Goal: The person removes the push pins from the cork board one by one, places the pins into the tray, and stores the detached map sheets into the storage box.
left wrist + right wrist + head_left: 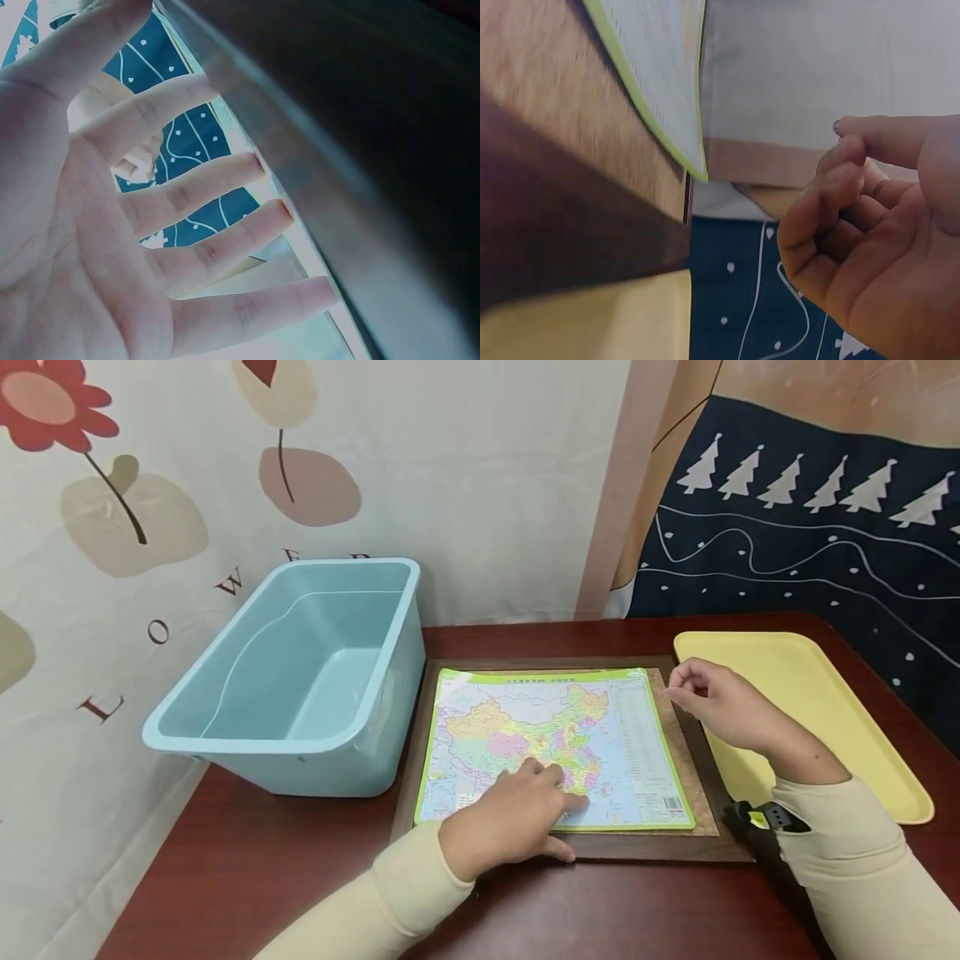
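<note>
Two cream sleeves (405, 885) reach in over a dark red table (637, 910). Nearest me, the left hand (513, 818) grasps nothing; its fingers spread onto the lower part of a map (480, 739), the thumb down by the frame's front edge. That map, bordered in green, lies on a brown-framed board (645, 846). Above its right edge, the right hand (716, 706) has curled fingers; whether they pinch something tiny, I can't tell. Beside the board sit a yellow tray (817, 693), right, and a pale blue tub (378, 693), left. Behind hangs flower-printed cloth (480, 485).
</note>
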Motion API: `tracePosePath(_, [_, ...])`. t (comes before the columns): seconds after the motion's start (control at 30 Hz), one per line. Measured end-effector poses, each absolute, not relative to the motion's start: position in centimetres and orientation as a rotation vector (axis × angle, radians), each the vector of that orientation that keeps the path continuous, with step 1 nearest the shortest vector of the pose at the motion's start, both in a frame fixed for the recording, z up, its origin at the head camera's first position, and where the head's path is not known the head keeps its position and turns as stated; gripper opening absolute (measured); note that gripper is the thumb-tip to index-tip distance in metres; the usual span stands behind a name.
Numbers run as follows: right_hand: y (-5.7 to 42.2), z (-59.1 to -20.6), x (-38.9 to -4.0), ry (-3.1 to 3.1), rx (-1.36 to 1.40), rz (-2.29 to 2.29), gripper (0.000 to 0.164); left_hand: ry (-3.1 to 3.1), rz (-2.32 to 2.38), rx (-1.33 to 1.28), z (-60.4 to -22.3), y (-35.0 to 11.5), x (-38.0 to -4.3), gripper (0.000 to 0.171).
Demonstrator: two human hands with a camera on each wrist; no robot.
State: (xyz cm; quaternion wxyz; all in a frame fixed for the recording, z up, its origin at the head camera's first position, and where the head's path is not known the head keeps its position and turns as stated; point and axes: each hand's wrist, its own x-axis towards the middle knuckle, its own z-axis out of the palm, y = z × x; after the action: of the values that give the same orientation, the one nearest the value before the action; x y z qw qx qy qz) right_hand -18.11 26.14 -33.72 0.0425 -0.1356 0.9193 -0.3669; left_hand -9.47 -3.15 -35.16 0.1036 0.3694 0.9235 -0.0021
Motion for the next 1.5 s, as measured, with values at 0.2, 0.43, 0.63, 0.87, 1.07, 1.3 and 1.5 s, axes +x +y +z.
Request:
tracePosePath(0.2, [27.4,-34.1,-18.5,2.855,-0.359,-1.015,0.018,2.737,-0.025,1.099,-35.3,-3.2,-9.5,0.062])
tracePosePath(0.43, [29.1,-34.4,-19.1,2.869,-0.321,-0.914,0.02,2.747,-0.029,1.112,-35.4,-3.2,-9.4,0.062])
tracePosePath(0.63, [30.6,-34.8,-19.6,2.86,-0.286,-0.812,0.02,2.754,-0.045,1.114,-35.4,-3.2,-9.4,0.062])
tracePosePath(0.87, [31.6,-35.4,-19.8,2.852,-0.301,-0.695,0.018,2.754,-0.061,1.108,-35.4,-3.3,-9.4,0.062])
tracePosePath(1.07, [32.4,-35.9,-19.8,2.762,-0.322,-0.666,0.017,2.754,-0.034,1.113,-35.4,-3.3,-9.5,0.062])
tracePosePath(1.3, [32.8,-36.4,-19.8,2.687,-0.312,-0.668,0.016,2.747,-0.016,1.11,-35.4,-3.2,-9.5,0.062])
tracePosePath(1.5, [32.9,-36.6,-19.9,2.651,-0.295,-0.672,0.016,2.75,-0.026,1.118,-35.4,-3.3,-9.5,0.062])
